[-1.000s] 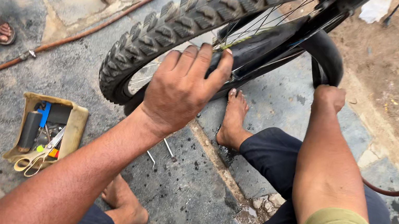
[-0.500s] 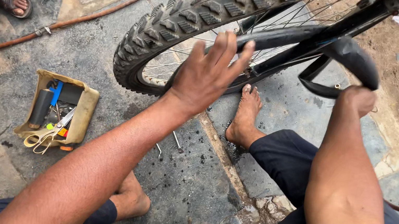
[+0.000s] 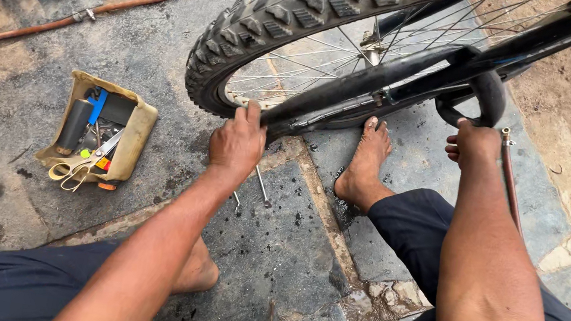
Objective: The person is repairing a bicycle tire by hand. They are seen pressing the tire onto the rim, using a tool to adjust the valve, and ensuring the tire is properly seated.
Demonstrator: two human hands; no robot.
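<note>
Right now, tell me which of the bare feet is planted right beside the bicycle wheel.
The right foot, toes touching the black frame under the knobby tyre. The left foot is tucked behind the left forearm.

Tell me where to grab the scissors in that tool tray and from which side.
Take the scissors by the handle loops at the tray's near corner, coming from above on the near-left side. The loops poke over the rim there, while the blades point in among the other tools.

Both arms are stretched forward from the seated body. The left hand (image 3: 236,144) is held knuckles up with fingers curled downward in a grip. The right hand (image 3: 475,143) is closed into a fist, wrist straight.
</note>
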